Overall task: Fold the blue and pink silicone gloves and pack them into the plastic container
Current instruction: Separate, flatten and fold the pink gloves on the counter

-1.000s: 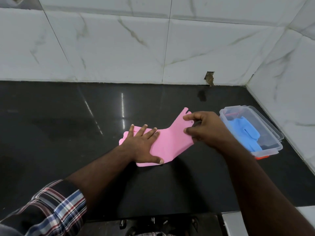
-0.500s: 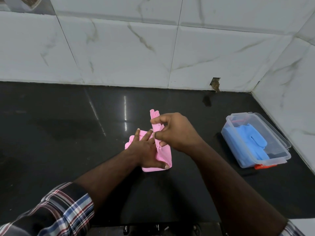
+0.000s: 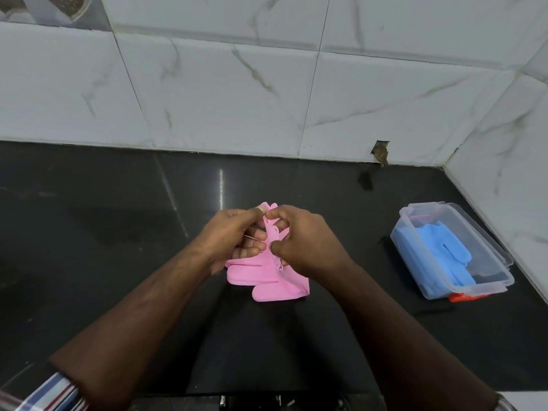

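While both hands pinch the pink glove at centre surface, crease it flat — the box at three o'clock already holds the blue glove.

Left hand and right hand together, fingertips pinched.

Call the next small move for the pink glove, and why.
Probably press the raised fold flat onto the counter. Both hands pinch the pink glove half-folded and upright, and the container, which holds the blue glove, sits open.
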Demonstrator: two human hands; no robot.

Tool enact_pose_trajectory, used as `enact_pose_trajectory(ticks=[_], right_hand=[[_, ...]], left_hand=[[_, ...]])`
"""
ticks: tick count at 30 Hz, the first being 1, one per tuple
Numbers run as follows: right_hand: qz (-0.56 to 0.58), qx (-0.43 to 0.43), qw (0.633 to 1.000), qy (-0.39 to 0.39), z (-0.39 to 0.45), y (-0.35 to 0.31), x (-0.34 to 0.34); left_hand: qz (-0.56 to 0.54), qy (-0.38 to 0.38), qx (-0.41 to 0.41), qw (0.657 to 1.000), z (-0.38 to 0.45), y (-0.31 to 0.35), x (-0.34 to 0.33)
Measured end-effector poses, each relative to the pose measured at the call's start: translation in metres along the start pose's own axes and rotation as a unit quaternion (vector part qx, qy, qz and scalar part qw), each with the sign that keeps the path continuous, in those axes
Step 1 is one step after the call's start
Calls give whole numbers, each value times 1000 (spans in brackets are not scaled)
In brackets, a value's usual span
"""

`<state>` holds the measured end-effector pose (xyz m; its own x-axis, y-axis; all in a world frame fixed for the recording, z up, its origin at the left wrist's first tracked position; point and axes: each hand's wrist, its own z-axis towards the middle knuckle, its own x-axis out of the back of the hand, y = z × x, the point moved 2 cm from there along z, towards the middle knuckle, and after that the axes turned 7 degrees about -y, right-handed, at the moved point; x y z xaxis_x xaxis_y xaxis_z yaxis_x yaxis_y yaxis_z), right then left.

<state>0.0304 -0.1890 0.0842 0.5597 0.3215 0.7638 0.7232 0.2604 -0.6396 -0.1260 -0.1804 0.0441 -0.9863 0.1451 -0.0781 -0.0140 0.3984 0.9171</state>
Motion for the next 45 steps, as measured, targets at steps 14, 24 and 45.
enact_pose_trajectory(ticks=[14,24,45], right_hand=[[74,42,996,-31,-12,-5,-44],[-25,-117,993,-5,-7,97,-71],[-134,-29,989,-56,-12,89,-112]], left_hand=[[86,39,9,996,16,-25,20],[59,79,56,994,22,-56,30],[62,146,53,986,32,-69,24]])
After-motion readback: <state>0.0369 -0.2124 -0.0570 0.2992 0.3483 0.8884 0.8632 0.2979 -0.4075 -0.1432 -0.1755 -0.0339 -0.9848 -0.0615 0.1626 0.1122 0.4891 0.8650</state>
